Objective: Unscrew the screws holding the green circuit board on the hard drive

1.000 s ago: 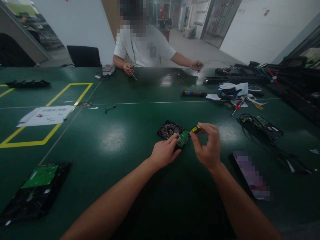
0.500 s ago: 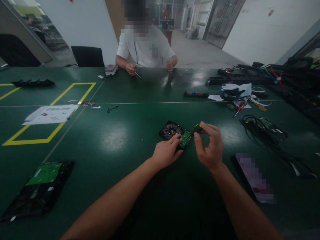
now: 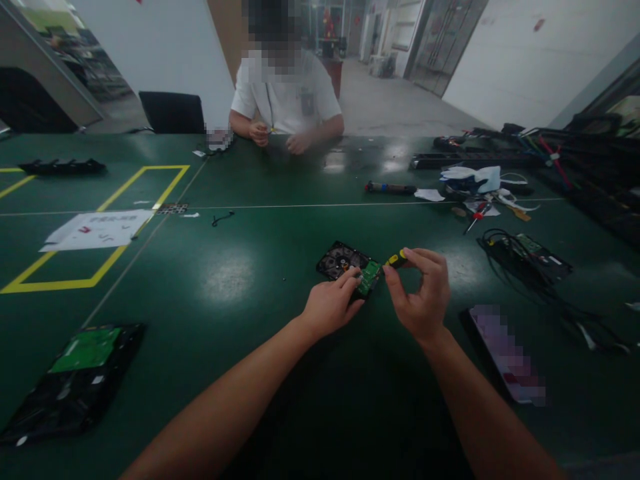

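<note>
A black hard drive with a green circuit board at its near right end lies on the green table in front of me. My left hand grips it from the near side, fingers over the board's left edge and thumb along the near edge. Between the thumb and fingers of my right hand is a screwdriver with a yellow and black handle. It is tilted, pointing at the board's right edge. Its tip is too small to make out, so I cannot tell whether it touches a screw.
Another hard drive lies at the near left. To the right are a phone-like slab, a board with black cables and a red screwdriver. A paper sheet lies left. Across the table sits a person in a white shirt.
The screwdriver has turned in my right hand, showing more yellow on its handle. My left hand stays on the hard drive. The person opposite has brought their hands closer together.
</note>
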`<state>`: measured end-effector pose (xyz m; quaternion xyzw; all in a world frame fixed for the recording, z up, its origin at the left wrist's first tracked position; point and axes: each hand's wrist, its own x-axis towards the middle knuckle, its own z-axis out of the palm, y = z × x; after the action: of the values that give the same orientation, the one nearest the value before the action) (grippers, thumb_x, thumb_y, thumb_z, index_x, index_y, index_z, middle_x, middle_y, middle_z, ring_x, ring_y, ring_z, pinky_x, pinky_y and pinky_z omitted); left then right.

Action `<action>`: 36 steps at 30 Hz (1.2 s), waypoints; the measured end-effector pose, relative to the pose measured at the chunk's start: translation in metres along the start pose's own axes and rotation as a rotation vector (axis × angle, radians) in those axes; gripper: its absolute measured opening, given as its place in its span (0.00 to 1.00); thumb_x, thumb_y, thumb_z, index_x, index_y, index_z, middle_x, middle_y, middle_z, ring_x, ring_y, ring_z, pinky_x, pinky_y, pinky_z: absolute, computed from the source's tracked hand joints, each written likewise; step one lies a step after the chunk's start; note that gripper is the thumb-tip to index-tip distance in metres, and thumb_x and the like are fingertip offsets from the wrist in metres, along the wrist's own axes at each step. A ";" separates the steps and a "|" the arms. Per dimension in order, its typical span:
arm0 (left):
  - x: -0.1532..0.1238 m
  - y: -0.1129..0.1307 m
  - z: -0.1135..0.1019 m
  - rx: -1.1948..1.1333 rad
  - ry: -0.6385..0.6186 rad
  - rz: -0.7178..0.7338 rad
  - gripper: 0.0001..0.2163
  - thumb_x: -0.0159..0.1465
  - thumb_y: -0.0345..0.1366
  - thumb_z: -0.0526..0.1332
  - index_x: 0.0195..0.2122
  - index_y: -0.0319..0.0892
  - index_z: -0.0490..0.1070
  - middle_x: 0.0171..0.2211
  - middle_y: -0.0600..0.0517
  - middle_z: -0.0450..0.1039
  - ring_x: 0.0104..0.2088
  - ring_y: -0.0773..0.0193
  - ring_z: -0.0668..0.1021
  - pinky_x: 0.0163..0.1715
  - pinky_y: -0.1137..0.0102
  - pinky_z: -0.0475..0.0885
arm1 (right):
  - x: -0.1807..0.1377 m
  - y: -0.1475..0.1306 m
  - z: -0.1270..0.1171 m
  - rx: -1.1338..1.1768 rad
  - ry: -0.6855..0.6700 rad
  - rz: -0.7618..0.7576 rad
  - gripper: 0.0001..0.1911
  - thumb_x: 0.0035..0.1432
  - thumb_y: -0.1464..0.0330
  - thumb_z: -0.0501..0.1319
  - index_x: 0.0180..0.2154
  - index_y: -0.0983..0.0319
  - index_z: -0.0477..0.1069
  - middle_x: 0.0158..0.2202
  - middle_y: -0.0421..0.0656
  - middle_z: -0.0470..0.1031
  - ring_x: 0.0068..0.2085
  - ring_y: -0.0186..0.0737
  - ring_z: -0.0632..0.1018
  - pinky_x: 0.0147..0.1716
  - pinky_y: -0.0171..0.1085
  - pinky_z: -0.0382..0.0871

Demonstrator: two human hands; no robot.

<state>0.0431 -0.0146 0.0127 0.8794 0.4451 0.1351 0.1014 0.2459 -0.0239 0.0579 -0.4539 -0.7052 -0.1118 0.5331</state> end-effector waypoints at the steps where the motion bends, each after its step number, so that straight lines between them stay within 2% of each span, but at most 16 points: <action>1: 0.000 0.000 0.000 0.001 0.003 0.001 0.19 0.72 0.47 0.57 0.61 0.47 0.65 0.72 0.48 0.60 0.50 0.55 0.83 0.45 0.61 0.80 | 0.000 -0.001 0.000 -0.006 0.001 -0.002 0.27 0.59 0.72 0.70 0.58 0.55 0.68 0.48 0.45 0.74 0.46 0.44 0.78 0.44 0.48 0.80; 6: 0.000 -0.001 0.002 0.009 0.008 0.002 0.19 0.72 0.47 0.57 0.61 0.46 0.64 0.72 0.49 0.59 0.50 0.55 0.83 0.44 0.60 0.80 | -0.002 0.002 0.001 0.003 0.028 0.019 0.27 0.57 0.71 0.72 0.56 0.55 0.68 0.48 0.45 0.73 0.46 0.45 0.78 0.43 0.48 0.81; 10: 0.000 -0.002 0.004 0.019 -0.003 -0.008 0.20 0.72 0.47 0.58 0.61 0.47 0.64 0.72 0.49 0.59 0.50 0.55 0.83 0.45 0.60 0.80 | -0.003 0.004 0.003 0.034 0.005 0.039 0.26 0.61 0.72 0.69 0.59 0.56 0.68 0.51 0.47 0.74 0.48 0.45 0.79 0.40 0.45 0.83; 16: 0.000 -0.002 0.004 0.026 -0.004 -0.001 0.20 0.72 0.48 0.57 0.61 0.47 0.64 0.72 0.49 0.59 0.50 0.54 0.83 0.45 0.59 0.80 | -0.008 0.006 0.005 0.119 -0.073 0.084 0.28 0.67 0.73 0.61 0.65 0.53 0.62 0.59 0.48 0.75 0.53 0.47 0.81 0.47 0.49 0.84; 19: 0.000 -0.003 0.004 0.023 -0.010 0.001 0.20 0.72 0.48 0.56 0.61 0.46 0.64 0.73 0.49 0.58 0.50 0.54 0.83 0.45 0.59 0.80 | -0.009 0.006 0.005 0.110 -0.107 0.082 0.27 0.68 0.73 0.58 0.66 0.53 0.62 0.60 0.48 0.75 0.52 0.46 0.82 0.50 0.50 0.83; 24: 0.000 -0.002 0.003 0.019 -0.016 -0.001 0.19 0.72 0.48 0.56 0.61 0.46 0.64 0.72 0.49 0.59 0.50 0.55 0.83 0.45 0.60 0.80 | -0.003 0.004 0.002 0.037 -0.058 0.048 0.26 0.66 0.72 0.63 0.63 0.54 0.65 0.54 0.47 0.76 0.50 0.45 0.81 0.46 0.46 0.82; 30: 0.000 0.000 0.000 0.011 -0.003 0.002 0.19 0.72 0.47 0.57 0.61 0.47 0.64 0.72 0.49 0.60 0.49 0.55 0.83 0.45 0.60 0.80 | -0.001 0.003 0.001 0.009 -0.002 0.053 0.26 0.61 0.70 0.69 0.59 0.54 0.67 0.49 0.46 0.72 0.47 0.44 0.77 0.42 0.45 0.82; 33: 0.000 0.000 0.000 0.005 0.000 -0.003 0.19 0.72 0.47 0.57 0.60 0.47 0.64 0.72 0.49 0.60 0.50 0.55 0.83 0.45 0.60 0.80 | -0.002 0.002 0.001 0.040 -0.004 0.063 0.25 0.62 0.71 0.67 0.59 0.55 0.67 0.51 0.47 0.73 0.49 0.46 0.78 0.42 0.46 0.83; 36: 0.000 0.000 0.001 0.003 -0.006 -0.011 0.19 0.72 0.47 0.58 0.61 0.48 0.64 0.72 0.48 0.60 0.50 0.54 0.83 0.46 0.60 0.80 | -0.005 0.002 0.002 0.127 -0.045 0.086 0.27 0.64 0.73 0.63 0.63 0.56 0.64 0.58 0.51 0.72 0.52 0.47 0.80 0.45 0.50 0.84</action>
<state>0.0430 -0.0144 0.0118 0.8776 0.4497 0.1312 0.1020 0.2460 -0.0241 0.0523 -0.4515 -0.7026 -0.0336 0.5490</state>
